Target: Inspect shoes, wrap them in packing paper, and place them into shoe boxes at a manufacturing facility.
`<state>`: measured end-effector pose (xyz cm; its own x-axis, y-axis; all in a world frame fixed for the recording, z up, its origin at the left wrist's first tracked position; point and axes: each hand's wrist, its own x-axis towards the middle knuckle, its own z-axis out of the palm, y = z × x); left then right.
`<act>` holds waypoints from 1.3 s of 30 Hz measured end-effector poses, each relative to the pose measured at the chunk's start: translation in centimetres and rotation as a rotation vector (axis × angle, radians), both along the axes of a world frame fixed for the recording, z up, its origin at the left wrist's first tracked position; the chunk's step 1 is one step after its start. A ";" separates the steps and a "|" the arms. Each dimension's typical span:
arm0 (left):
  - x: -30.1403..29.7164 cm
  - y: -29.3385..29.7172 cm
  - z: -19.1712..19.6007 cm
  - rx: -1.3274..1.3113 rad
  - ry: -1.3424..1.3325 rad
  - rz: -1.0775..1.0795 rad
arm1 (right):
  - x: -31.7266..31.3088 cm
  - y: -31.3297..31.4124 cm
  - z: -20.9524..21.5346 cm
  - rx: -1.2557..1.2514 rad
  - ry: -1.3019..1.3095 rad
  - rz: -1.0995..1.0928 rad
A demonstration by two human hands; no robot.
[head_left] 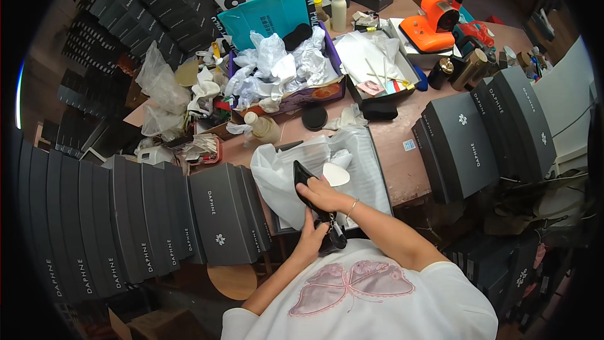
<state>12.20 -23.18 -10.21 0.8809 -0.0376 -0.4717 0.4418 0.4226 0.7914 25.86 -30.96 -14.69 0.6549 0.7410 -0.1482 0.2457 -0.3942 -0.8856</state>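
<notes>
Over an open dark shoebox (385,182) lined with white tissue paper (277,173), I hold a black pointed shoe (303,173) with a chain-like trim near its back end. My right hand (322,194) wraps round the shoe's front part, thumb on top. Closer to my body, my left hand (311,237) grips it lower down, beside the trim, and partly hides it. A white rounded insert (336,175) shows on the tissue just beyond my right hand. What lies under the tissue is hidden.
Dark shoeboxes (220,214) line up at left; more boxes (465,141) stand at right. Behind are a carton of crumpled white paper (336,91), a tray of papers (377,63), a cream bottle (261,127), a black round lid (314,117) and an orange device (434,25).
</notes>
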 end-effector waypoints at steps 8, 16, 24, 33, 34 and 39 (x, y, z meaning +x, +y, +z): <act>7.3 5.1 -1.4 -0.274 0.106 0.367 | -3.7 0.0 5.3 -0.121 -0.085 0.171; 7.5 4.9 -0.1 -0.033 -0.023 0.257 | -6.0 -2.2 7.2 -0.024 -0.123 0.116; 7.9 4.8 0.2 -0.108 -0.043 0.224 | -4.0 -0.7 7.8 -0.156 -0.255 0.204; 4.8 3.2 3.1 -0.131 -0.068 0.330 | 0.5 -7.6 6.5 -0.012 -0.074 -0.166; 4.9 2.9 3.6 -0.124 -0.064 0.325 | 2.2 -7.0 5.6 -0.033 -0.280 -0.208; 1.5 -0.7 4.1 -0.159 0.053 0.287 | 5.9 -5.0 -2.8 -0.279 -0.581 0.064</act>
<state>13.74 -23.85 -6.13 0.8405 0.1320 -0.5255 0.3257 0.6520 0.6847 31.79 -36.00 -17.54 0.6423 0.7661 0.0247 0.6846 -0.5589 -0.4679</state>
